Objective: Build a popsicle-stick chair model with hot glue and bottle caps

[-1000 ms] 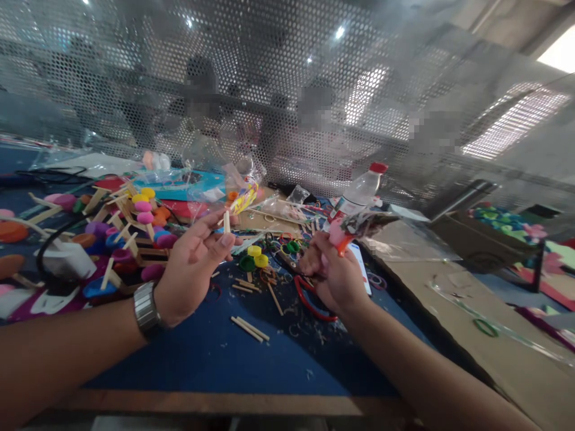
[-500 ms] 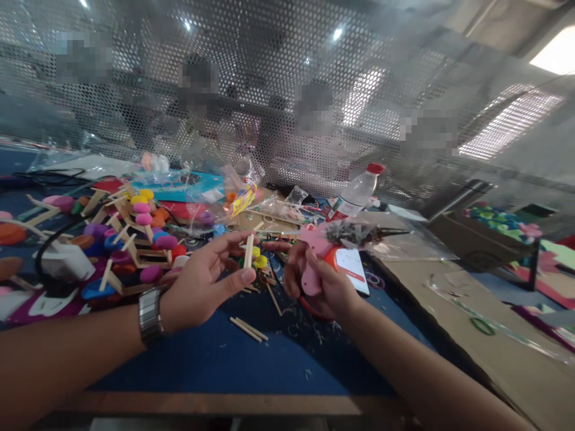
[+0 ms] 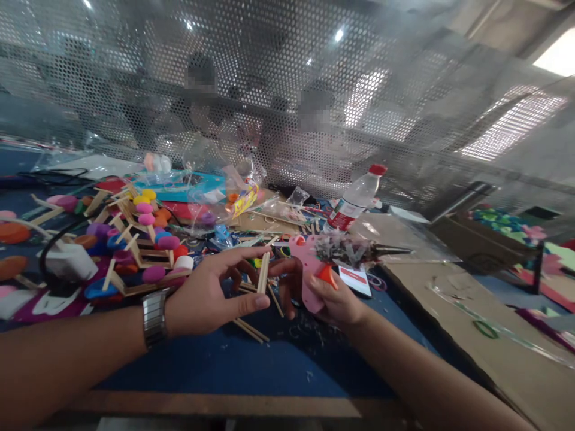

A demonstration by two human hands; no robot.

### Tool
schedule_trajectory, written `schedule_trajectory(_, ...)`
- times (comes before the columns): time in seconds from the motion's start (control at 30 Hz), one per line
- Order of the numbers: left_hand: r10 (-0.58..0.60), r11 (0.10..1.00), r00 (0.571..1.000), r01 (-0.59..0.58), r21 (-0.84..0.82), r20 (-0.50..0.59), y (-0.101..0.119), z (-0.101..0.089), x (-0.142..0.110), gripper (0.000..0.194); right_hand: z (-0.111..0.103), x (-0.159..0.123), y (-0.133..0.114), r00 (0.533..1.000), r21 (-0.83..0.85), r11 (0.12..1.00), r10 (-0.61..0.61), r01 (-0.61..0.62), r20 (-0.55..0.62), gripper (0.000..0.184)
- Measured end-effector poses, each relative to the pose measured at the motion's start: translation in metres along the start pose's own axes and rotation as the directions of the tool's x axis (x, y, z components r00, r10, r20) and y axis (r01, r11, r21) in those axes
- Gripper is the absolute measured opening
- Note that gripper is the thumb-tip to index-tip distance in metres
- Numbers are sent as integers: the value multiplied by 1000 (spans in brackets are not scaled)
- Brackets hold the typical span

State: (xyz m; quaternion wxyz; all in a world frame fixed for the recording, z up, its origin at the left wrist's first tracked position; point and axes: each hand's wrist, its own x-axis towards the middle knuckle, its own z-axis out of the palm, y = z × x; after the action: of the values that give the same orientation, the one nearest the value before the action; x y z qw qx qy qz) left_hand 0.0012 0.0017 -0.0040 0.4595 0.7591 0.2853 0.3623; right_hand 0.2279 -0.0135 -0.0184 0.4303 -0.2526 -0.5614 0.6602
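Between its thumb and fingers my left hand (image 3: 213, 290), with a metal watch band at the wrist, pinches short pale wooden sticks (image 3: 264, 272) side by side, held upright. My right hand (image 3: 330, 296) grips a pink hot glue gun (image 3: 309, 263) with an orange trigger (image 3: 329, 276). Its nozzle (image 3: 390, 249) points right, away from the sticks, and its body behind the nozzle is coated in dark, stringy residue. The fingers of my right hand reach close to the sticks; whether they touch is unclear. Below my hands, loose wooden sticks (image 3: 249, 329) lie on the blue table (image 3: 224, 371).
Stick-built pieces with coloured round pads (image 3: 139, 245) crowd the left, beside a white plug (image 3: 69, 263). A red-capped bottle (image 3: 354, 200) tilts behind the glue gun, and a phone (image 3: 354, 280) lies under it. Cardboard (image 3: 431, 305) covers the right. Perforated metal mesh (image 3: 251, 90) stands behind.
My left hand has moved right and slightly down with the sticks, now nearer my right hand. The glue gun has turned and dropped slightly, showing more of its orange trigger.
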Motion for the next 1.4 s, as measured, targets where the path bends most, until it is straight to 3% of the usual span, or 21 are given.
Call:
schedule_trajectory(0.2,-16,1000,1000,16,-11,-19,-3,0,1,66,2,4,-3,981,-13,994,-111,110,-161,35)
schedule_trajectory(0.43,-24,999,998,22,-36,-60,-8,1,2,66,3,9,-11,886,17,984,-153,178,-438,38)
schedule_trajectory(0.6,-3,998,997,-1,-55,-80,-6,1,2,65,-1,11,-14,834,20,987,-121,157,-538,45)
schedule_trajectory(0.83,-18,992,981,-7,-127,-194,-7,2,0,65,-4,16,-8,709,-37,976,-181,213,-681,36)
schedule_trajectory(1.07,95,969,954,-155,-192,-286,-7,0,2,61,-7,18,-8,631,-77,977,-186,197,-753,50)
schedule_trajectory(1.2,116,964,938,-185,-192,-326,-8,-1,3,60,-6,19,-8,635,-90,983,-174,163,-752,49)
schedule_trajectory(1.4,83,977,960,-131,-167,-268,-8,2,1,60,0,17,-4,746,-130,988,-147,81,-649,44)
